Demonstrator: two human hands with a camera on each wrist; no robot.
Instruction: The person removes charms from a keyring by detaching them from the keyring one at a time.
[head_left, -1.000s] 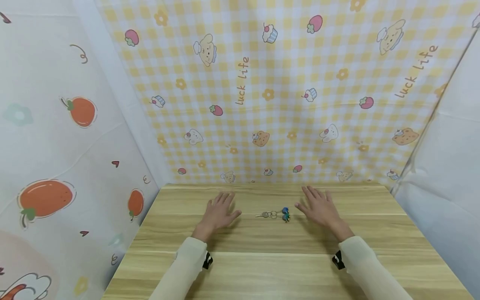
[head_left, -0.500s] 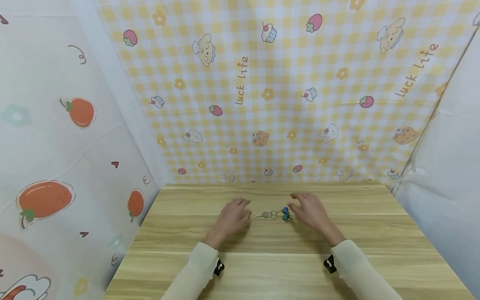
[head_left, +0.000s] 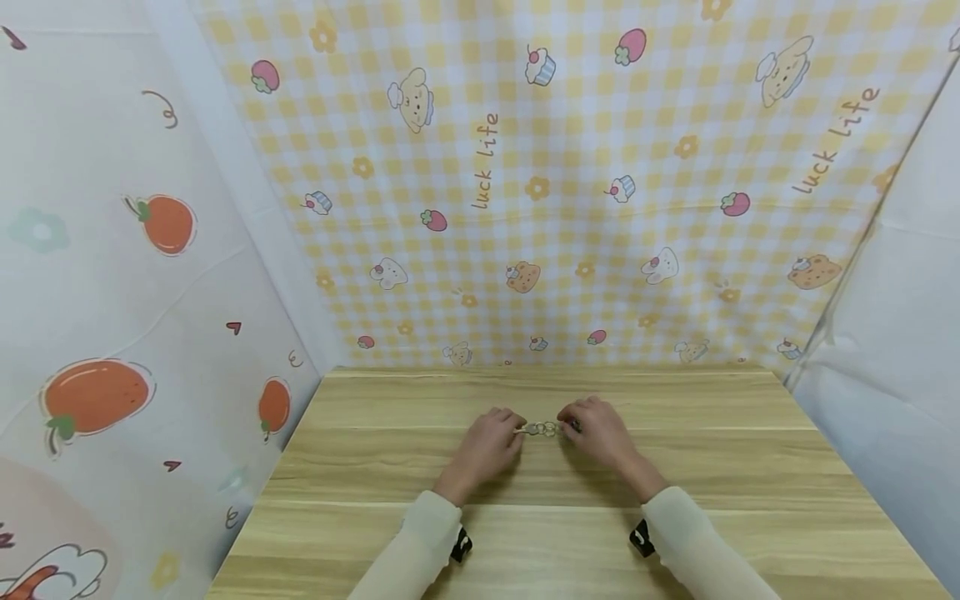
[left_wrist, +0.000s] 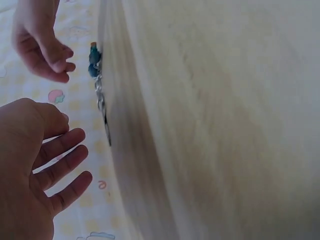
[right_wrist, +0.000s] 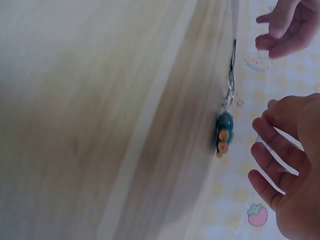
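Note:
A key (head_left: 531,429) on linked metal rings (head_left: 548,429) lies on the wooden table, its tip pointing left. Two blue-green charms (right_wrist: 224,129) with orange parts hang from the rings' right end. My left hand (head_left: 489,442) is over the key's tip, fingers loosely bent. In the left wrist view its fingertips stand apart from the key (left_wrist: 106,129). Close above the charms is my right hand (head_left: 600,433), covering most of them in the head view. The right wrist view shows a gap between its relaxed fingers and the charms.
The wooden table (head_left: 540,542) meets a yellow-checked cloth (head_left: 540,233) hanging behind it. White printed cloth (head_left: 217,275) hangs on the left, and plain white cloth (head_left: 892,333) on the right. Black straps (head_left: 461,545) show at the cuffs of both light sleeves.
Both hands have moved inward toward the key and charms, the left to the right and the right to the left. Their spread fingers have bent. The key and charms lie where they were.

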